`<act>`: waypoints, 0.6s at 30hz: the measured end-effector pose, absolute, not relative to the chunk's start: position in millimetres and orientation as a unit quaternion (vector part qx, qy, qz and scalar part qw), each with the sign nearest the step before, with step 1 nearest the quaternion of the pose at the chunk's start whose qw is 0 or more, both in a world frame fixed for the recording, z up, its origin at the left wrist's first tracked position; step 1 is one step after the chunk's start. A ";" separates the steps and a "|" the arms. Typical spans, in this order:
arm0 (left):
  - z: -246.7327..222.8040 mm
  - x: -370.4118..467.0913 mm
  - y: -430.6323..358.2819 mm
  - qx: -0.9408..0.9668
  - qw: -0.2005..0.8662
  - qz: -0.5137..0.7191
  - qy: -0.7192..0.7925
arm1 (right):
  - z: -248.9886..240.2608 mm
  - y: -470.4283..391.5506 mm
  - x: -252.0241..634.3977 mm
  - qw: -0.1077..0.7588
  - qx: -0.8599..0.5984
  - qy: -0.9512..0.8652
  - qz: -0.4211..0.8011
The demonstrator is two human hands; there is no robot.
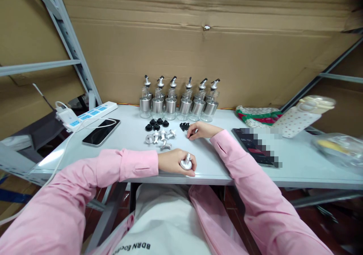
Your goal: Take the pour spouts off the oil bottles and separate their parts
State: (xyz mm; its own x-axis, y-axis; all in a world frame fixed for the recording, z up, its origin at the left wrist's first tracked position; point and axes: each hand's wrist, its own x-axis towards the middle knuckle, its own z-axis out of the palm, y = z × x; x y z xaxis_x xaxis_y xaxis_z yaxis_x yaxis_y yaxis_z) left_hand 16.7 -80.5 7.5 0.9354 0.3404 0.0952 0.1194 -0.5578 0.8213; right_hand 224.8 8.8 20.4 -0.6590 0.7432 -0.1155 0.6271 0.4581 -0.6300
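Note:
My left hand [174, 162] is closed around a silver pourer spout [186, 163] near the table's front edge, its round base tilted toward me. Farther back, my right hand [200, 129] has its fingers pinched down at the tabletop; whatever lies between the fingertips is too small to make out. Just left of those fingers is a row of small black levers [184, 126]. More silver spouts [163, 135] lie loose left of the hands, with several black stoppers [156, 124] behind them.
Glass bottles with steel sleeves [170, 105] stand at the back, the rear row topped with pourers. A phone [101, 132] and a power strip [90, 115] with a white cable lie left. At right are a dark tablet-like device [255, 147], a dotted bottle [297, 119] and a plastic bag [340, 149].

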 end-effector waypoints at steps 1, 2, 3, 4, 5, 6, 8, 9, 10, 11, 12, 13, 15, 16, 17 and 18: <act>7.7 16.6 -80.0 0.861 0.473 0.122 0.142 | 22.6 7.8 225.5 0.085 -0.406 -0.849 0.328; 7.9 16.6 -79.6 0.847 0.494 0.123 0.150 | 25.6 6.3 226.1 0.089 -0.409 -0.848 0.324; 7.9 16.7 -79.1 0.833 0.516 0.124 0.156 | 29.3 4.5 226.7 0.103 -0.413 -0.847 0.317; 7.9 16.9 -78.6 0.818 0.538 0.124 0.162 | 33.4 2.4 227.2 0.126 -0.418 -0.844 0.311; 7.9 17.1 -78.0 0.803 0.559 0.124 0.168 | 37.7 0.1 227.7 0.155 -0.423 -0.838 0.309; 7.7 17.4 -77.4 0.788 0.578 0.123 0.172 | 41.9 -2.4 227.9 0.184 -0.424 -0.829 0.316; 7.5 17.7 -75.6 0.763 0.609 0.122 0.181 | 48.6 -7.6 226.6 0.217 -0.411 -0.809 0.361; 7.6 17.8 -74.6 0.754 0.619 0.122 0.182 | 50.7 -10.4 224.6 0.220 -0.395 -0.801 0.393; 8.0 17.7 -73.3 0.747 0.628 0.121 0.182 | 51.9 -13.3 221.6 0.216 -0.373 -0.797 0.424; 8.5 17.6 -72.0 0.742 0.635 0.119 0.180 | 52.2 -16.3 217.6 0.207 -0.347 -0.796 0.452; 9.3 17.4 -70.7 0.738 0.641 0.117 0.178 | 52.0 -19.5 212.9 0.194 -0.318 -0.797 0.476; 10.3 17.2 -69.4 0.734 0.646 0.116 0.175 | 51.5 -22.8 207.7 0.178 -0.289 -0.800 0.494; 12.3 17.1 -67.5 0.726 0.656 0.119 0.170 | 50.8 -30.2 197.8 0.148 -0.245 -0.812 0.509; 13.2 17.2 -66.9 0.722 0.660 0.122 0.168 | 51.2 -34.3 194.0 0.142 -0.231 -0.821 0.503; 13.9 17.5 -66.7 0.717 0.665 0.125 0.167 | 52.4 -38.8 191.3 0.145 -0.222 -0.832 0.488; 14.4 17.8 -66.8 0.713 0.668 0.128 0.169 | 54.2 -43.5 189.8 0.155 -0.218 -0.844 0.465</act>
State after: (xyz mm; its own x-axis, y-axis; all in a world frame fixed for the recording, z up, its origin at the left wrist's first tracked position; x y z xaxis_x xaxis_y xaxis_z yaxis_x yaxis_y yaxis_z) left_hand 17.8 -66.8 14.4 0.9105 0.4111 -0.0435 0.0700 -0.0495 0.9963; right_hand 189.8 -43.5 54.2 -0.8571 0.5118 0.0582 0.2238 0.4718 -0.8528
